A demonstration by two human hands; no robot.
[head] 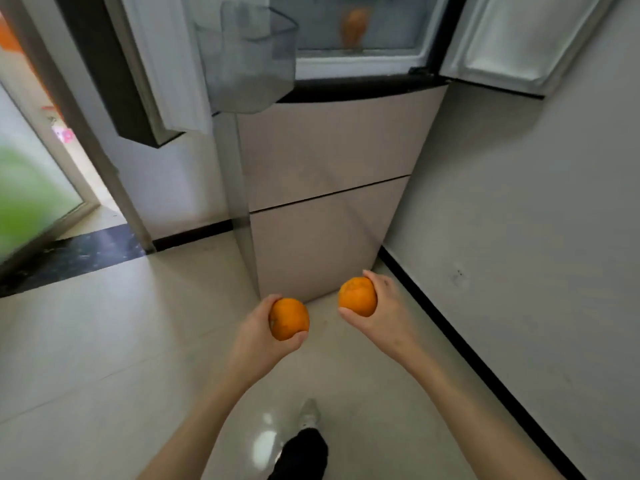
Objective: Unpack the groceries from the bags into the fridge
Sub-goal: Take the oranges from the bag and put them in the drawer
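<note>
Each hand grips an orange, left hand [256, 332] and right hand [384, 303], both low, with the open fridge [360, 69] compartment above and ahead.

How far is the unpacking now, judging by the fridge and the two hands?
Done: both upper doors of the beige fridge stand open, and one blurred orange fruit already sits inside. In hand: the left hand grips a round orange; the right hand grips another. Left: placing both inside. No bags are in view, so what remains is unclear.
</note>
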